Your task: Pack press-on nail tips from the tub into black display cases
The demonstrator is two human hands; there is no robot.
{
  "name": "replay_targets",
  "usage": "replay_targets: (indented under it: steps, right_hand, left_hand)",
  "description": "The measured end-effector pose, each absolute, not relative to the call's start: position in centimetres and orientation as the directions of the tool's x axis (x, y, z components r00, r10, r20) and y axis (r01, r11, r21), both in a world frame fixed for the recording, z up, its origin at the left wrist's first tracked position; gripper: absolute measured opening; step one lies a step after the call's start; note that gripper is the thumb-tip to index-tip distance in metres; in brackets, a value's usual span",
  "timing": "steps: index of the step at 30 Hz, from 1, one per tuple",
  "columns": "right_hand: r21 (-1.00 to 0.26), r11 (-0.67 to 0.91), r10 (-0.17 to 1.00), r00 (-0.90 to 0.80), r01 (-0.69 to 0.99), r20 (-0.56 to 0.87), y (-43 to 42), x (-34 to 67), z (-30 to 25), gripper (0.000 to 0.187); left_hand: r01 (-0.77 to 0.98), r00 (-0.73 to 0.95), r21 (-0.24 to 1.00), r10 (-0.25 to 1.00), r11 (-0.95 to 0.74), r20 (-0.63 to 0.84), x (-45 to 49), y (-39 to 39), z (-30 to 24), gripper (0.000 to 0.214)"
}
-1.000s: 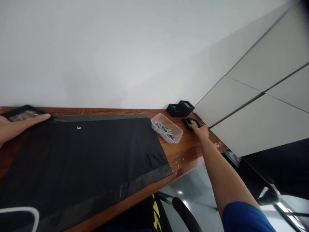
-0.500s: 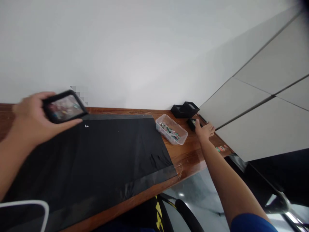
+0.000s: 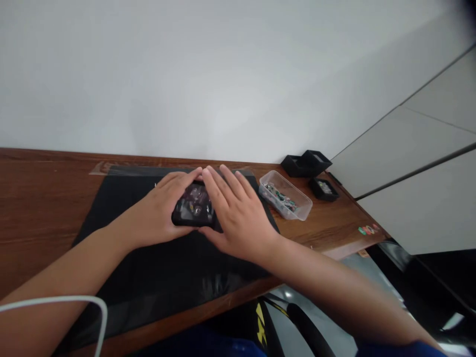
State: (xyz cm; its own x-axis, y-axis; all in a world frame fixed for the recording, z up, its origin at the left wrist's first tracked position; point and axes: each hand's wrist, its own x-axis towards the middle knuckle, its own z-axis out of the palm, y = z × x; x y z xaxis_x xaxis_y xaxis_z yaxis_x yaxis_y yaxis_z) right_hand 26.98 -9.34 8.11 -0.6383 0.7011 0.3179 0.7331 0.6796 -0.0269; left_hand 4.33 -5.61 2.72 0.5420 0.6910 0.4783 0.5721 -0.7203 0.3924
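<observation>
A small black box (image 3: 193,210) with small pieces showing in its dark, glossy middle is on or just above the black mat (image 3: 156,277); I cannot tell if it touches. My left hand (image 3: 163,206) wraps its left side, thumb along the near edge and fingers at the far edge. From the right, my right hand (image 3: 238,215) closes on the same box, its straight fingers lying over the right end and hiding it. The fingertips of both hands nearly meet at the far edge.
Right of the mat, a clear plastic tub (image 3: 286,196) holds small mixed pieces. Beyond it are stacked black boxes (image 3: 307,163) and a black box with pale contents (image 3: 323,189). Small coloured rings (image 3: 368,229) lie near the wooden table's right edge. A white cable (image 3: 74,299) crosses the lower left.
My left hand has brought the black box rightward and down to the middle of the mat. My right hand has left the black box at the right and come onto this one.
</observation>
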Motion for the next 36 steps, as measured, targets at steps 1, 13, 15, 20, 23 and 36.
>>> replay_targets:
  steps: [1,13,15,20,23,36]
  right_hand:
    - [-0.048,0.669,0.719,-0.629,0.742,0.296,-9.3,26.3,7.6,0.112]
    - [-0.042,0.602,0.784,-0.58,0.797,0.222,-9.0,29.3,8.0,0.1]
    - [-0.031,0.528,0.803,-0.487,0.848,0.344,-9.1,32.6,9.3,0.094]
    - [-0.183,0.075,0.84,0.037,0.98,0.541,-6.6,46.8,11.6,0.106]
    - [-0.451,-0.199,0.734,0.437,0.87,0.52,-4.3,55.4,10.6,0.106]
    - [-0.443,-0.624,0.631,0.749,0.644,0.2,-0.2,64.4,4.3,0.102]
  left_hand:
    - [0.564,0.546,0.406,0.693,-0.719,0.471,4.5,-5.6,2.5,0.105]
    - [0.473,0.537,0.588,0.744,-0.656,0.398,5.7,-7.0,1.2,0.126]
    - [0.515,0.485,0.618,0.796,-0.594,0.361,5.8,-7.2,0.8,0.121]
    - [0.72,0.329,0.596,0.931,-0.356,0.158,5.2,-6.3,-2.1,0.081]
    - [0.732,0.417,0.511,0.889,-0.451,0.189,4.4,-5.1,-4.1,0.084]
    - [0.789,0.491,0.376,0.866,-0.486,0.091,4.4,-3.9,-5.0,0.123]
